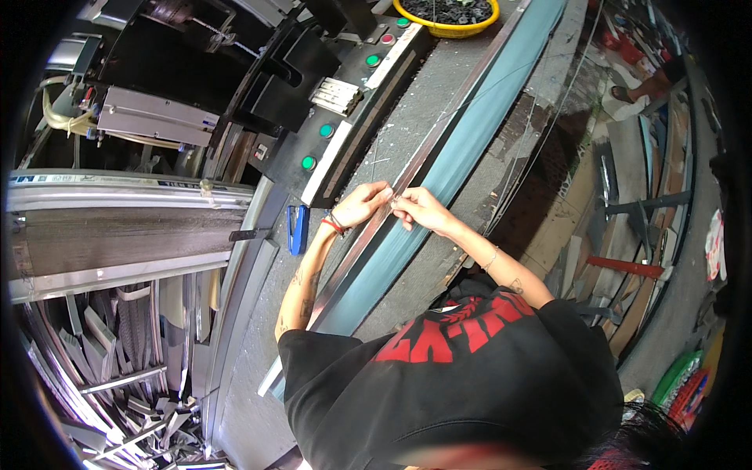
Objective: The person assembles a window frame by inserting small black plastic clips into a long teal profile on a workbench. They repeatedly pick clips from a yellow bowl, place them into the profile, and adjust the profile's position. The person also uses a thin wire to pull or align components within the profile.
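My left hand point(363, 205) and my right hand point(421, 211) meet above a long profile point(468, 157) with a pale blue-green face and a dark groove beside it. Both hands pinch with thumb and fingertips at the same spot, almost touching each other. Whatever lies between the fingertips is too small to make out. Thin cords run across the bench and over the profile farther up. Beside my left wrist, a blue hand tool point(297, 229), shaped like a stapler, rests on the grey bench point(356, 319).
A dark control panel with green buttons point(326, 131) borders the bench on the left. At the far end stands a yellow basket point(470, 31) of small black pieces. Metal offcuts point(117, 337) crowd the lower left. Another person's foot point(621, 95) shows at the upper right.
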The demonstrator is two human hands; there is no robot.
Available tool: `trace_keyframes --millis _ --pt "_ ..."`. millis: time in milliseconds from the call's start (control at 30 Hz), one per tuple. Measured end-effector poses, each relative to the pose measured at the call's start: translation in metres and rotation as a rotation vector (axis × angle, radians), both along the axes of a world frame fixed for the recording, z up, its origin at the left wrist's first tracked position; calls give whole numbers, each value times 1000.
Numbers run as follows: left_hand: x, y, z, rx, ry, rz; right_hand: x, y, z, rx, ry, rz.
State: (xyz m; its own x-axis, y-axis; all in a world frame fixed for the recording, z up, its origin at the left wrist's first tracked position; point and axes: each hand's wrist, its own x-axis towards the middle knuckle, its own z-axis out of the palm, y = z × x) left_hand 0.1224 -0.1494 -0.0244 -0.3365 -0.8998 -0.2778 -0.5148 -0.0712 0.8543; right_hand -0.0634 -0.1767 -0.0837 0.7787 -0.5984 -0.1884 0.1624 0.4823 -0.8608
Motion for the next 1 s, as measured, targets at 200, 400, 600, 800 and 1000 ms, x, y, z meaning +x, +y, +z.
trace_keyframes --millis 200,400,600,800,1000 --pt "-4 -3 1 43 -32 -3 -2 -3 0 4 3 19" --pt "-12 3 -4 -54 -103 80 1 3 1 -34 12 -69" --pt "-13 10 -13 -46 -99 160 10 12 1 -81 39 -211" --pt "-9 11 -34 52 251 323 21 10 3 -336 140 -268" --pt "-2 17 -46 -17 302 334 2 -10 4 61 -25 108"
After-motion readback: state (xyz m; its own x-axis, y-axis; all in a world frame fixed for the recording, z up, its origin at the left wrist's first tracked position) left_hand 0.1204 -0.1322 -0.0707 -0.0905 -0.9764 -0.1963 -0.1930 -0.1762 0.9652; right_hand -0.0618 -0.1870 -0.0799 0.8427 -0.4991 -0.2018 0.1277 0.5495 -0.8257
